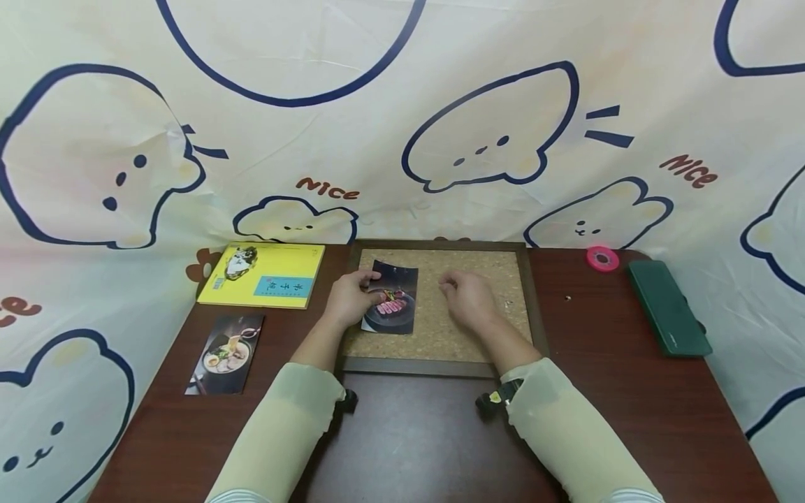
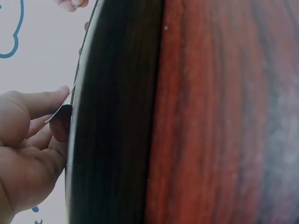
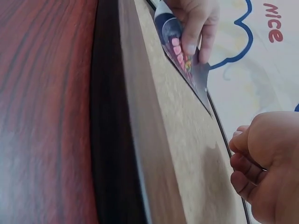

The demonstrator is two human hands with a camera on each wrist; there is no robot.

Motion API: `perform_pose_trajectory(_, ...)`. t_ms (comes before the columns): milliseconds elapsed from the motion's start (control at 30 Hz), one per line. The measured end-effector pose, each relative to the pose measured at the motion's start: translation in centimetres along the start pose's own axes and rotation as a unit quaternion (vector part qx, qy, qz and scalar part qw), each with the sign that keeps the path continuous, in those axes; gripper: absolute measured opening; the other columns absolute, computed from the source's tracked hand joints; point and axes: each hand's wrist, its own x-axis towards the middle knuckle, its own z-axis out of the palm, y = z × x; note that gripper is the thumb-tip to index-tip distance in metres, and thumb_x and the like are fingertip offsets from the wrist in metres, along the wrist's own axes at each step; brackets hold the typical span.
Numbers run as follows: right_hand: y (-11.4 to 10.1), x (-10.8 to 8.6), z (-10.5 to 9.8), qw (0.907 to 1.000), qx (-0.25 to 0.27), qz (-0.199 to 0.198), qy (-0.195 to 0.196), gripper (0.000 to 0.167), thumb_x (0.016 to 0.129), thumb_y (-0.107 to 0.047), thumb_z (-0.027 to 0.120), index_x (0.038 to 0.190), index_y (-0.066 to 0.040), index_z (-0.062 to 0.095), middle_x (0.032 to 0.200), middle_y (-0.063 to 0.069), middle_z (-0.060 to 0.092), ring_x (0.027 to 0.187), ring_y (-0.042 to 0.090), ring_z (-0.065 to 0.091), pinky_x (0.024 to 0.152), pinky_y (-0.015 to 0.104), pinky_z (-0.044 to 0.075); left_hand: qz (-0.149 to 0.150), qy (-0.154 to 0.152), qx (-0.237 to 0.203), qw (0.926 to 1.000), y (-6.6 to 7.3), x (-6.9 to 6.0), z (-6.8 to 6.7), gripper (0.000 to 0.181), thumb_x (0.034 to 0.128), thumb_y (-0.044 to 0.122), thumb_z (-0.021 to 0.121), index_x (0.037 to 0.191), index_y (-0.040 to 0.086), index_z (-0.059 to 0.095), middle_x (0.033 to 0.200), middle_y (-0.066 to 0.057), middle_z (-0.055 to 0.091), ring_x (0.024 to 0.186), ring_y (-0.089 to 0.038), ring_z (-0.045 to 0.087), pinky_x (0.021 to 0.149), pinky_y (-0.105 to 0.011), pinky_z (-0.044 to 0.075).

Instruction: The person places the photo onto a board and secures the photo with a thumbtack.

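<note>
1. Photo (image 1: 397, 323) over the left part of the corkboard (image 1: 440, 346), and the left hand (image 1: 349, 300) pinches its left edge, thumb on top, fingers beneath!
2. Best play, it seems: square it to the board's frame, ease it flat, avoid creasing that held edge.
3. Right hand (image 1: 473, 302) waits just right of the photo, not touching, fingers curled together; anything tiny inside, impossible to tell.

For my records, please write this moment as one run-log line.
left hand: grips meat photo over cork board | right hand: curled above cork board, contents unclear | bowl photo: on table, left of cork board
</note>
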Motion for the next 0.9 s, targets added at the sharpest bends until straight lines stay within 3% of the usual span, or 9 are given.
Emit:
perform_pose_trajectory(200,-1.1,0.8,0.6,0.9999,-0.005,-0.008,-0.011,0.019,0.104,-0.020,0.061,0.116,-0.012,0.073,0.113,0.007,0.074,0.105,0.026,0.069,0.094,0.044,0.054,-0.001,-0.002,0.011,0.9999,0.1,0.0,0.2,0.039,0.0902,0.018,0.082,0.127,0.013,0.072,0.123,-0.013,0.070,0.107,-0.031,0.061,0.093,-0.048,0.050)
perform_pose_trajectory(567,-2.7,2.2,1.4,0.9996,0.009,-0.022,-0.012,0.015,0.103,-0.016,0.062,0.112,-0.013,0.074,0.103,0.004,0.074,0.101,0.025,0.069,0.092,0.044,0.055,0.005,-0.014,0.052,0.9985,-0.2,0.6,0.4,0.039,0.0889,0.020,0.083,0.125,0.010,0.073,0.124,-0.016,0.063,0.112,-0.034,0.058,0.098,-0.050,0.048)
perform_pose_trajectory(700,-3.1,2.7,1.7,0.9996,0.009,-0.018,-0.018,0.015,0.103,-0.015,0.062,0.113,-0.015,0.074,0.106,0.002,0.074,0.100,0.021,0.069,0.089,0.041,0.056,0.007,-0.019,0.060,0.9980,-0.3,0.7,0.4,0.039,0.0882,0.021,0.083,0.124,0.009,0.073,0.127,-0.016,0.062,0.117,-0.035,0.058,0.102,-0.051,0.047)
perform_pose_trajectory(900,-3.6,3.5,2.1,0.9993,0.001,-0.028,-0.026,0.017,0.104,-0.017,0.061,0.115,-0.016,0.074,0.112,0.003,0.074,0.104,0.022,0.069,0.092,0.042,0.055,-0.003,-0.031,0.058,0.9978,-0.2,0.8,0.3,0.039,0.0886,0.021,0.083,0.125,0.011,0.072,0.122,-0.014,0.060,0.109,-0.031,0.057,0.096,-0.048,0.048)
